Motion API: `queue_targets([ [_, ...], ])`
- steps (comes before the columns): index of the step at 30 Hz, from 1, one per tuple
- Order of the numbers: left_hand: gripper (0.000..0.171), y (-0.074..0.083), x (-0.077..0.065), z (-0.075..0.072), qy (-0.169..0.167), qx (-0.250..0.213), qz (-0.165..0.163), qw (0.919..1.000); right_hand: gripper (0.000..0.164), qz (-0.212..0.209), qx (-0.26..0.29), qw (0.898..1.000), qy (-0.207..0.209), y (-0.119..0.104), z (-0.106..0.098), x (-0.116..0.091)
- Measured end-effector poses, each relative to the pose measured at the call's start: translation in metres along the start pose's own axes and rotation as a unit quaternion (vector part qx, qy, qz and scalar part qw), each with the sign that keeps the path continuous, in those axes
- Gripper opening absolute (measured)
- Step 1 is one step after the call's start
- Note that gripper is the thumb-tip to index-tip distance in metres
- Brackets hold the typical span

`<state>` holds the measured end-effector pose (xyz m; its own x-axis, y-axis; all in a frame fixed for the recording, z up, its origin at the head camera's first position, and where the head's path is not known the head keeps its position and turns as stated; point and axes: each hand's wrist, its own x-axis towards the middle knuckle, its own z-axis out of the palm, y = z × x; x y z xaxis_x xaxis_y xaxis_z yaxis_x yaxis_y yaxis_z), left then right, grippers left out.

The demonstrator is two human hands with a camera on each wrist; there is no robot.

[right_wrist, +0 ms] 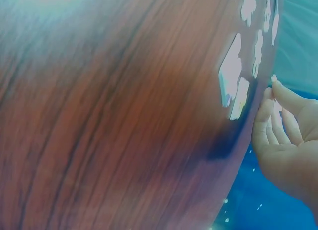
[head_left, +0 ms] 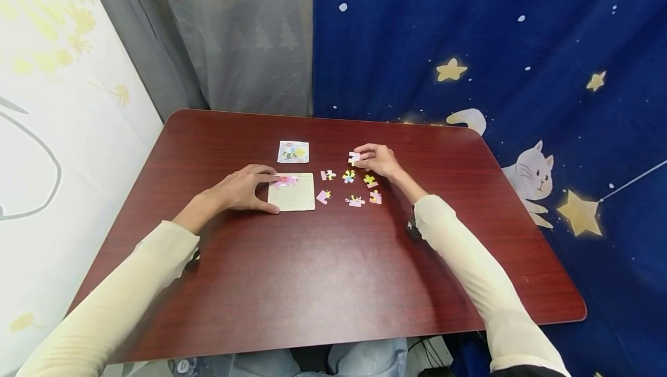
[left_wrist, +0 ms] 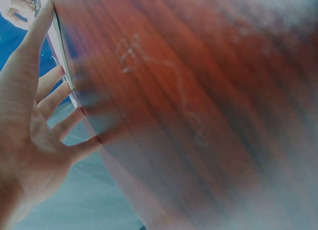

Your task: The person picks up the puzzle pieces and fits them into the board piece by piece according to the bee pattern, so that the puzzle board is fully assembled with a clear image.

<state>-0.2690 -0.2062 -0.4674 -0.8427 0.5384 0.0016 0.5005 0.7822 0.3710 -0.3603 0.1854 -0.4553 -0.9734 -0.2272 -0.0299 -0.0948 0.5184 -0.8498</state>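
Observation:
My left hand rests at the left side of a cream puzzle tray, fingers spread. Its thumb touches the lower left corner, while the index finger reaches over the upper left part. A pink puzzle piece section lies in the tray's top left, partly behind that finger. Farther right, my right hand pinches a puzzle piece between thumb and fingers, beyond the loose pieces. In the left wrist view, the straight fingers of the left hand reach toward the table edge and tray.
Several loose puzzle pieces lie right of the tray, in pink, yellow and white. Behind the tray is a picture card with a coloured drawing. The dark red table meets grey and blue curtains at its far side.

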Motion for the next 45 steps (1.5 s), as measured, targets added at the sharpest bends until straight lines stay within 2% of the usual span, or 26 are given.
queue_targets([
  [14,0.097,0.000,0.000,-0.001,-0.003,-0.001,-0.002,1.0000,0.038,-0.018,0.008,0.999,-0.035,-0.018,0.026,-0.002],
  [25,0.096,0.001,0.000,-0.002,-0.004,-0.003,-0.001,1.0000,0.035,-0.038,-0.011,0.997,-0.061,-0.027,0.049,-0.002],
  [45,0.096,0.002,0.000,-0.002,-0.005,-0.002,-0.002,1.0000,0.034,-0.046,-0.019,0.993,-0.108,-0.045,0.079,-0.004],
])
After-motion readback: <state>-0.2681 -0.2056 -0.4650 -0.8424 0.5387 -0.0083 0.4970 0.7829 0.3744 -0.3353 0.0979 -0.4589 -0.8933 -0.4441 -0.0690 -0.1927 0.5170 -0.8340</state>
